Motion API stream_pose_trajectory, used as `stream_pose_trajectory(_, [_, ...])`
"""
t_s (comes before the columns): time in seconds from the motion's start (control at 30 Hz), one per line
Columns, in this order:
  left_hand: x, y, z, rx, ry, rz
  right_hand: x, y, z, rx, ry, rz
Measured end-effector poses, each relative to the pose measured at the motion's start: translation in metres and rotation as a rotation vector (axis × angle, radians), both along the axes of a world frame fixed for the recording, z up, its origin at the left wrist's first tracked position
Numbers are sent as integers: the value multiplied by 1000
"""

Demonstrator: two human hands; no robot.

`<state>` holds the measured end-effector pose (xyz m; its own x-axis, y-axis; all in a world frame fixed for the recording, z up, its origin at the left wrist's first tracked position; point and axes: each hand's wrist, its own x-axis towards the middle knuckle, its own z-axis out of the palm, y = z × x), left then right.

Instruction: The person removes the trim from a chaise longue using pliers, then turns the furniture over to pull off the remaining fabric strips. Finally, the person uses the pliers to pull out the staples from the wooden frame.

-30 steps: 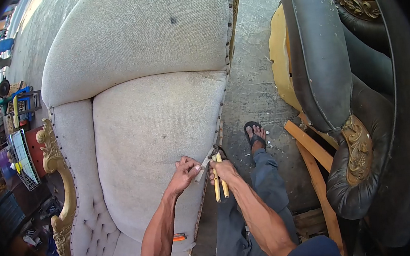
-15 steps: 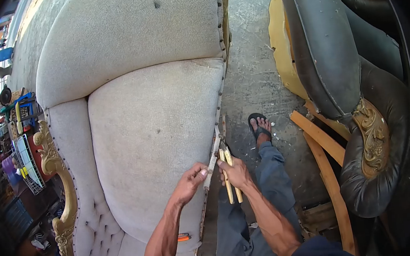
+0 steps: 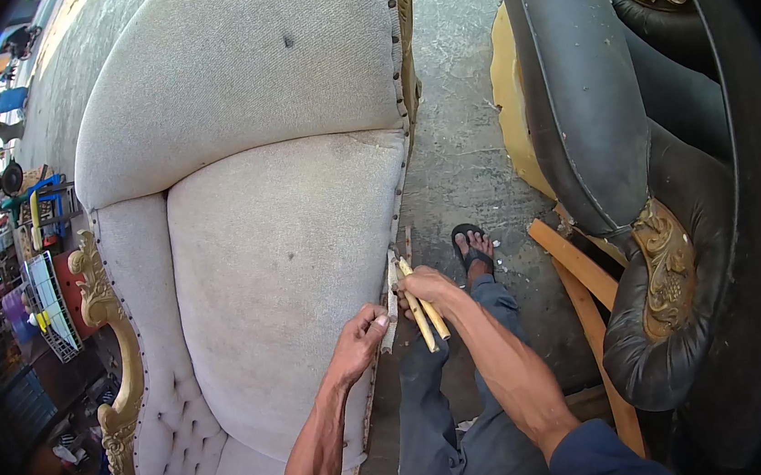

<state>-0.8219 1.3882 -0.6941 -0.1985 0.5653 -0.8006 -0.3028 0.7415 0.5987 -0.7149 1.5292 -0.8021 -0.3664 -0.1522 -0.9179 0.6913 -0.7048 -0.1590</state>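
Note:
A light grey upholstered sofa (image 3: 280, 238) with dark studs along its edge fills the left and middle. At its right edge my left hand (image 3: 361, 338) is closed, thumb against the fingers, beside a loose pale strip (image 3: 393, 300); whether it grips the strip is hard to make out. My right hand (image 3: 427, 290) is closed around a tool with two yellow handles (image 3: 423, 318), held near the top of the strip. The tool's head is hidden by the hand and the sofa edge.
A dark leather sofa (image 3: 592, 98) with carved gold trim stands at the right. Curved wooden pieces (image 3: 575, 264) and yellow foam (image 3: 511, 97) lie by it. My sandalled foot (image 3: 473, 249) is on the concrete floor. Carved gilt wood (image 3: 119, 373) edges the grey sofa's left side.
My right hand and the yellow-handled tool have moved up slightly, and the handles tilt more. The orange item by my left forearm no longer shows. The view has shifted a little.

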Motion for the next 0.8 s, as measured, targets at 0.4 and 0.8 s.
stream_pose_trajectory(0.4, [-7, -18, -4, -10, 22, -183, 10, -100, -56, 986, -66, 41])
stream_pose_trajectory(0.8, [-4, -2, 3, 77, 15, -72, 3, -34, -14, 142, 77, -214])
